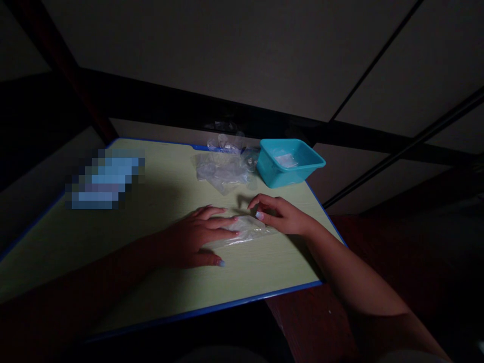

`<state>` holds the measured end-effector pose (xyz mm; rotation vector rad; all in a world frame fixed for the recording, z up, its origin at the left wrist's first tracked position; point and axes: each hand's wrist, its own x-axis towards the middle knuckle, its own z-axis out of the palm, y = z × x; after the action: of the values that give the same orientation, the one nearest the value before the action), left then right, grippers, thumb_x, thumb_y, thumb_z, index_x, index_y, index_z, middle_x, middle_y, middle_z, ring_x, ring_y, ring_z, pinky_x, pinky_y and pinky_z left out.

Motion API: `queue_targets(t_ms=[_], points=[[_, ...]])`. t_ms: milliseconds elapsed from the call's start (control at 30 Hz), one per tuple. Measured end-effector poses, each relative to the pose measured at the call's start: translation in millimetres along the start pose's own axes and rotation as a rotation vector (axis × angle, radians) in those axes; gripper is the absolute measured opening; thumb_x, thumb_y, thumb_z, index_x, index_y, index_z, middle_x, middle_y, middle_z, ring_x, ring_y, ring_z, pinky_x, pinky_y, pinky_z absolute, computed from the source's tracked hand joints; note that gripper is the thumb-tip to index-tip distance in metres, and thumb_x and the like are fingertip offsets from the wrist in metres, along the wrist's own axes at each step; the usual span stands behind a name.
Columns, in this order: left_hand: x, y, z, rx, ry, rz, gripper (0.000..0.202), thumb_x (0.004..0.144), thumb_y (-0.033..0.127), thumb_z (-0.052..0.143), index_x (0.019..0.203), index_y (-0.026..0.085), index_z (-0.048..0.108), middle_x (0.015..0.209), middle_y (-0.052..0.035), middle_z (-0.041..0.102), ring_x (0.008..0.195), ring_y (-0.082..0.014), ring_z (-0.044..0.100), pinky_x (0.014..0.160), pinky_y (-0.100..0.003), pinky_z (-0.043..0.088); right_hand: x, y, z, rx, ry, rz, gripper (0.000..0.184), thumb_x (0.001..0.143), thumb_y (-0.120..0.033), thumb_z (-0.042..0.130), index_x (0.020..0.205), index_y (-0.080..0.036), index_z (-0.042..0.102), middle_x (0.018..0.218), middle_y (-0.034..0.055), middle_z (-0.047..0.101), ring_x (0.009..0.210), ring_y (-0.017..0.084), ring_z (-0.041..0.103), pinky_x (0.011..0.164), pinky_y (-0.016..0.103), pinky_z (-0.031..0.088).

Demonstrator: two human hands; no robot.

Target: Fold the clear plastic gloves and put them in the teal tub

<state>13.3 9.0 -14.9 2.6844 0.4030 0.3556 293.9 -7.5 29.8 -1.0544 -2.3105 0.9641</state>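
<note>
A transparent plastic bag (247,229) lies flat on the pale, blue-edged table (159,287). Across its left part rests my left hand (202,234), fingers stretched out and thumb spread toward the table's near edge. My right hand (282,214) is over the bag's right end, fingers bent and thumb a little apart from the index finger. Nothing shows between those fingertips, and whether they touch the bag I cannot tell. Behind the hands lies a loose pile of transparent plastic bags (223,171).
A turquoise plastic basket (282,176) stands at the back right corner with a small whitish packet (286,161) inside. At the far left is a blurred-out bluish object (108,181). A panelled wall (212,55) rises behind the table. The room is dim.
</note>
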Motion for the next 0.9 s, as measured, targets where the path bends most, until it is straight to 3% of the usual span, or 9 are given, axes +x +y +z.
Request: queue_targets(t_ms=[133, 300, 467, 567, 900], points=[[-1, 0, 2.3, 0.015, 0.009, -0.006, 0.064, 0.084, 0.064, 0.052, 0.140, 0.034, 0.045, 0.151, -0.0026, 0.039, 0.137, -0.0385, 0.028, 0.109, -0.053, 0.025, 0, 2, -1, 0.100, 0.033, 0.063, 0.032, 0.094, -0.047, 0.045, 0.099, -0.016, 0.055, 0.070, -0.0019, 0.051, 0.061, 0.011, 0.046, 0.056, 0.023, 0.038], [0, 1, 1.0, 0.026, -0.008, -0.018, 0.064, 0.084, 0.065, 0.051, 0.140, 0.034, 0.046, 0.150, -0.0027, 0.040, 0.137, -0.0380, 0.028, 0.109, -0.052, 0.026, 2, 5, 2, 0.176, 0.003, 0.137, 0.025, 0.089, -0.040, 0.056, 0.094, -0.016, 0.054, 0.070, -0.0007, 0.056, 0.062, 0.011, 0.050, 0.058, 0.024, 0.041], [0, 0, 1.6, 0.046, -0.029, -0.023, 0.065, 0.083, 0.066, 0.051, 0.141, 0.035, 0.044, 0.151, -0.0020, 0.038, 0.137, -0.0379, 0.027, 0.108, -0.053, 0.026, 3, 8, 4, 0.162, 0.021, 0.194, 0.009, 0.087, -0.023, 0.053, 0.094, -0.016, 0.052, 0.067, -0.0019, 0.054, 0.059, 0.011, 0.052, 0.056, 0.023, 0.041], [0, 0, 3.1, 0.040, -0.001, -0.021, 0.064, 0.084, 0.067, 0.049, 0.140, 0.036, 0.044, 0.151, -0.0011, 0.039, 0.137, -0.0374, 0.028, 0.108, -0.051, 0.026, 2, 8, 1, 0.136, 0.011, 0.205, 0.011, 0.086, -0.015, 0.050, 0.096, -0.015, 0.052, 0.067, -0.0019, 0.054, 0.060, 0.011, 0.053, 0.056, 0.023, 0.041], [0, -1, 2.2, 0.048, 0.000, -0.005, 0.064, 0.084, 0.066, 0.050, 0.139, 0.033, 0.047, 0.150, -0.0043, 0.040, 0.136, -0.0380, 0.029, 0.108, -0.053, 0.026, 0, 13, -4, -0.045, -0.060, 0.259, 0.016, 0.084, -0.017, 0.052, 0.100, -0.018, 0.052, 0.063, -0.0037, 0.057, 0.057, 0.012, 0.051, 0.056, 0.023, 0.036]])
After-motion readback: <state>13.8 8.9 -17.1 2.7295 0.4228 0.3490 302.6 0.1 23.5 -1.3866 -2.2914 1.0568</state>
